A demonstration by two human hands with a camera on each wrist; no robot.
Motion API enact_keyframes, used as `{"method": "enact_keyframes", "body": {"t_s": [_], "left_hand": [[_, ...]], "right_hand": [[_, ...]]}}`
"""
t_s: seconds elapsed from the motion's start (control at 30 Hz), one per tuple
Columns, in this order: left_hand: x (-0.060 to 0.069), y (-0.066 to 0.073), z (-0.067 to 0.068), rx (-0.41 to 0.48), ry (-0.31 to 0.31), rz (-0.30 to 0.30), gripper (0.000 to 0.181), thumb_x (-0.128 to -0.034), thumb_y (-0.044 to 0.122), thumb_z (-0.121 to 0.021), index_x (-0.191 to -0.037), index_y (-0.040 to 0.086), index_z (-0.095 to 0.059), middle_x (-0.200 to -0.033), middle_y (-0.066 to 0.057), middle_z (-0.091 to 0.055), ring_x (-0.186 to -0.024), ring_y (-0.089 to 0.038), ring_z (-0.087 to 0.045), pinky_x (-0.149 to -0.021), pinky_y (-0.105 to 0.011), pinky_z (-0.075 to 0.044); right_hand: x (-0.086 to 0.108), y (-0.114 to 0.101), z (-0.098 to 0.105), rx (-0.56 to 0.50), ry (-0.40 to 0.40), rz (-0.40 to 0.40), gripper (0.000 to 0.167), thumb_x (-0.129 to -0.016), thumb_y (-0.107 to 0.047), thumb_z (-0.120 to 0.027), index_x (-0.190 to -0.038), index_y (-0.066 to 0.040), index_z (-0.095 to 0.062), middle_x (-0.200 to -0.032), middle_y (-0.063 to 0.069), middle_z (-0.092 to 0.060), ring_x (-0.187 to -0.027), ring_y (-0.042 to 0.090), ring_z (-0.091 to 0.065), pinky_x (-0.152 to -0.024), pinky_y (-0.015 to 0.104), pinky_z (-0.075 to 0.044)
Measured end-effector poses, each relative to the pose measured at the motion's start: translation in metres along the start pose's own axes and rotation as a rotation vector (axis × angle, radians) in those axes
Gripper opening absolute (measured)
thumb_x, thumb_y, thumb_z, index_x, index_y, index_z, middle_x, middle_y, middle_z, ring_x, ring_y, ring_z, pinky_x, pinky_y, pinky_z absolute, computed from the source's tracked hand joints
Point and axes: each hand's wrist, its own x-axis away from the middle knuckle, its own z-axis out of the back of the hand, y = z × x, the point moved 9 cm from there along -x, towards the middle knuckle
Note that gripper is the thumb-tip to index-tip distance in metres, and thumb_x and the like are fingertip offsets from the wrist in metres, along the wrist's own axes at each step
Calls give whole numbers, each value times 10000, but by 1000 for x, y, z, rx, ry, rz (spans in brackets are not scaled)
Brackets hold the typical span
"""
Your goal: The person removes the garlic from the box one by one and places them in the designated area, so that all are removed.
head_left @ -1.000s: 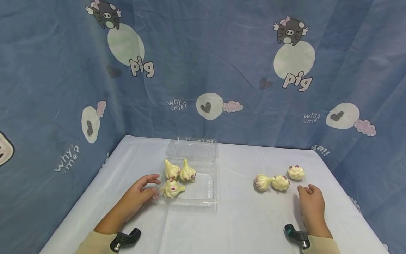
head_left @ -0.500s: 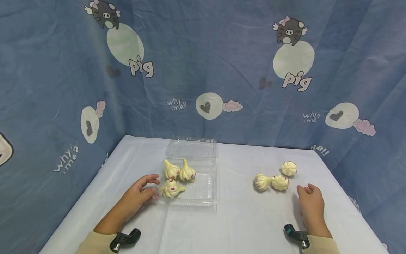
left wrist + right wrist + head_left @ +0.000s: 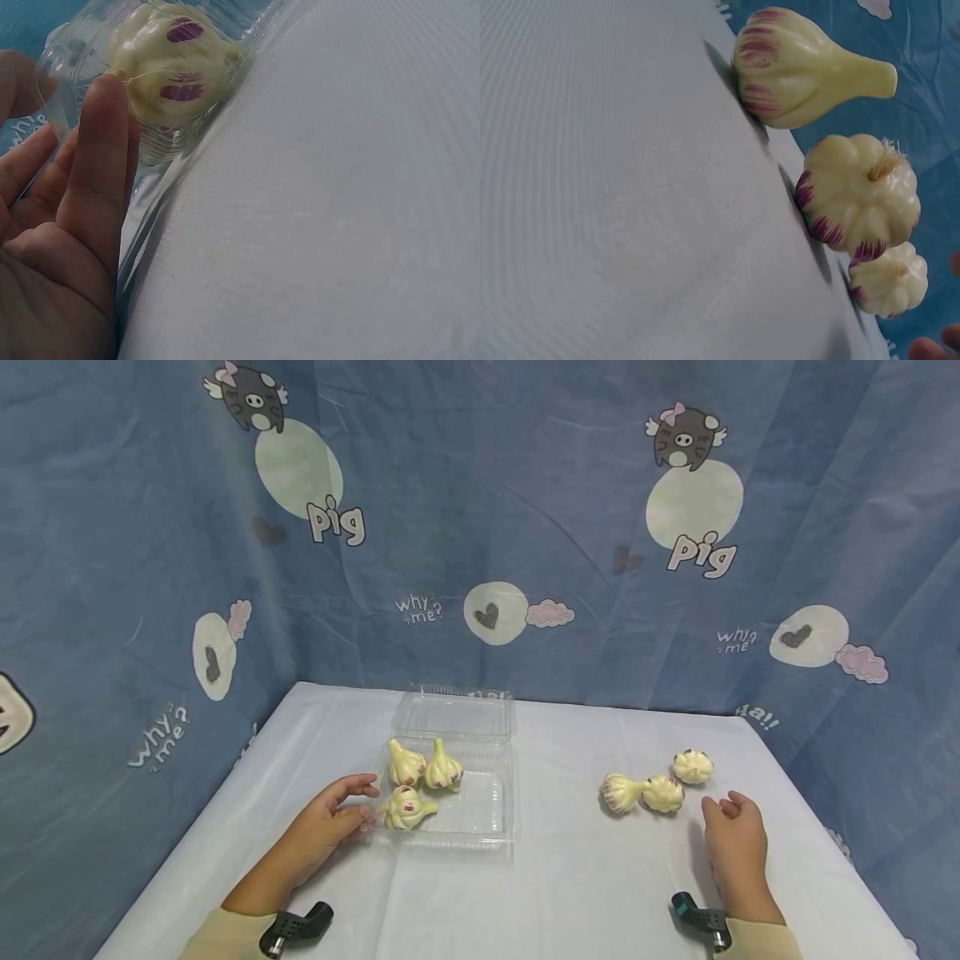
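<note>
My left hand (image 3: 330, 814) is at the left side of a clear plastic clamshell box (image 3: 491, 802), thumb and fingers loosely bent and touching its edge. Three garlic bulbs lie inside: one garlic bulb (image 3: 406, 762) at the back left, another garlic bulb (image 3: 443, 767) beside it, and a third garlic bulb (image 3: 405, 807) in front, close to the fingers. On the right, my right hand (image 3: 737, 843) rests on the table, fingers loosely curled around nothing. Beyond it lie a rear garlic bulb (image 3: 693, 767), a middle garlic bulb (image 3: 663, 794) and a stem-bearing garlic bulb (image 3: 795, 71).
The box's lid (image 3: 453, 714) lies folded back behind its base. A white cloth (image 3: 570, 877) covers the table. Blue printed curtains (image 3: 480, 510) hang behind and along both sides. Each wrist carries a black strap-on camera mount (image 3: 300, 920).
The rear garlic bulb on the right rolled left and turned over, then rolled partway back right. Both hands and the box stay in place.
</note>
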Motion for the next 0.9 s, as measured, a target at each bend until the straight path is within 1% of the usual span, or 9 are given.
{"method": "enact_keyframes", "body": {"t_s": [0.1, 0.2, 0.3, 0.47, 0.57, 0.73, 0.9], "left_hand": [[0, 0, 0, 1, 0, -5, 529, -1025, 79, -604, -1526, 41, -440, -1438, -247, -465, -922, -144, -666, -803, -281, -591], [0, 0, 0, 0, 1, -8, 528, -1025, 77, -603, -1526, 38, -440, -1437, -250, -465, -919, -144, -667, -802, -282, -591], [0, 0, 0, -4, 2, -10, 529, -1023, 73, -602, -1525, 36, -440, -1435, -252, -467, -917, -144, -667, -802, -281, -591], [-1, 0, 0, -4, 6, -12, 521, -1023, 66, -600, -1520, 41, -448, -1430, -245, -468, -908, -140, -665, -799, -279, -589], [0, 0, 0, 2, -1, -7, 526, -1023, 74, -603, -1523, 40, -442, -1433, -245, -462, -915, -143, -665, -806, -280, -591], [1, 1, -1, 1, -6, -3, 532, -1025, 88, -614, -1525, 36, -438, -1435, -248, -461, -915, -148, -665, -812, -281, -591], [1, 1, -1, 4, -7, -11, 527, -1029, 87, -611, -1525, 39, -439, -1435, -252, -459, -915, -147, -666, -810, -287, -594]], "right_hand": [[3, -9, 1, 2, 3, 39, 713, -1078, -352, -487, -1631, 15, -230, -1610, 294, -367, -1483, 483, -363, -1166, 624, -375], [8, -21, 3, 11, 14, 87, 686, -1073, -320, -480, -1624, 18, -252, -1623, 288, -363, -1509, 466, -347, -1185, 610, -359], [16, -37, 4, 23, 38, 154, 658, -1068, -283, -488, -1609, 30, -284, -1613, 294, -376, -1505, 464, -362, -1191, 587, -363], [33, -62, -3, 57, 60, 280, 625, -1062, -261, -533, -1578, 39, -347, -1580, 291, -422, -1482, 455, -406, -1186, 554, -384], [46, -75, -11, 47, 41, 345, 599, -1054, -236, -559, -1556, 40, -383, -1565, 278, -446, -1478, 440, -419, -1191, 531, -388], [63, -93, -28, 17, -33, 434, 555, -1039, -187, -595, -1523, 32, -433, -1548, 243, -479, -1479, 397, -436, -1203, 479, -388], [76, -104, -49, -11, -124, 487, 541, -1023, -155, -628, -1502, 29, -455, -1535, 215, -499, -1483, 364, -439, -1209, 461, -385]]}}
